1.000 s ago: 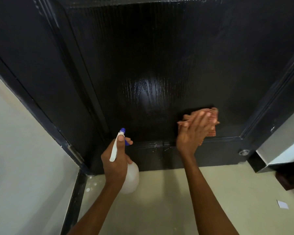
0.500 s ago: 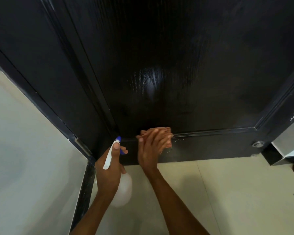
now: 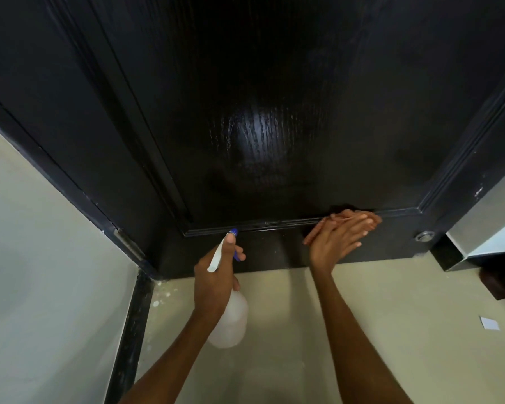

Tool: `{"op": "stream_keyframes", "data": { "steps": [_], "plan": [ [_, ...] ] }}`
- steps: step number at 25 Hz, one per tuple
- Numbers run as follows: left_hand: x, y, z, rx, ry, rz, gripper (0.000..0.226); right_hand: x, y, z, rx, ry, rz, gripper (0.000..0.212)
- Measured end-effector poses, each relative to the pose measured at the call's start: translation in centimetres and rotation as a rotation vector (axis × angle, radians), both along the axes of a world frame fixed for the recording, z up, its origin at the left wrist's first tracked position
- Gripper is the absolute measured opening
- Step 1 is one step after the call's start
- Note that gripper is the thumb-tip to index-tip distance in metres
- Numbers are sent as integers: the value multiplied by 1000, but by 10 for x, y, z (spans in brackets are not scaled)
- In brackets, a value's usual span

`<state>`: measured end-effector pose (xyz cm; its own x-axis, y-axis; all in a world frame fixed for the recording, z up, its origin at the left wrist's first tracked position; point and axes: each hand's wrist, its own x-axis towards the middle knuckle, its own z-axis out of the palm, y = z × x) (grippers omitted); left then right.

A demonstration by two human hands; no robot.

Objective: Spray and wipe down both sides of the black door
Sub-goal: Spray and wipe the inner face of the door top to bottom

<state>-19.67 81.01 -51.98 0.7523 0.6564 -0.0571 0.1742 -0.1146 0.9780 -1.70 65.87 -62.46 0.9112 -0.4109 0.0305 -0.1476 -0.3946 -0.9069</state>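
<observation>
The black door [image 3: 274,97] fills the upper view, with a wet, shiny patch at its centre. My left hand [image 3: 216,275] grips a white spray bottle [image 3: 231,322] with a blue nozzle, held low in front of the door's bottom rail. My right hand [image 3: 337,236] lies flat with straight fingers, pressing an orange cloth [image 3: 375,218] against the lower moulding, right of centre. Most of the cloth is hidden under my fingers.
A pale wall [image 3: 41,258] with a black skirting strip [image 3: 131,330] stands at the left. Beige floor [image 3: 391,301] runs below the door. A round metal door stop [image 3: 424,236] sits at the door's lower right. A metal-edged fixture [image 3: 484,228] and a white scrap [image 3: 489,323] lie at right.
My right hand swept the cloth from the right side down to the left along the bottom moulding, then back to the right. The spray bottle stayed low in my left hand.
</observation>
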Motion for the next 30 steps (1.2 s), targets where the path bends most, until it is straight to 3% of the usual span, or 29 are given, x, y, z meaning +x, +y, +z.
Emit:
{"op": "stream_keyframes", "data": {
  "steps": [2, 5, 12, 16, 19, 25, 27, 30],
  "plan": [
    [4, -3, -7, -36, 78, -26, 61, 17, -20, 14, 166, 42, -44, 65],
    [13, -5, -11, -27, 155, -53, 67, 8, -30, 9, 228, -86, 67, 68],
    [39, -10, -19, -61, 270, -77, 69, -17, -13, -4, 227, -94, 265, 73],
    [32, -8, -20, -10, 319, -125, 80, -36, 19, -6, 294, -69, 300, 76],
    [19, 4, -16, 1, 298, -75, 77, -55, 56, -12, 286, -85, 334, 76],
    [-17, 44, -10, 74, 99, 79, 58, -94, 160, -21, -50, -61, 444, 76],
    [-26, 58, -12, 120, 128, 77, 57, -114, 179, -46, -265, -195, 575, 70],
    [-28, 66, -15, 115, 210, 107, 67, -116, 171, -65, -403, -374, 671, 68]
  ]
}}
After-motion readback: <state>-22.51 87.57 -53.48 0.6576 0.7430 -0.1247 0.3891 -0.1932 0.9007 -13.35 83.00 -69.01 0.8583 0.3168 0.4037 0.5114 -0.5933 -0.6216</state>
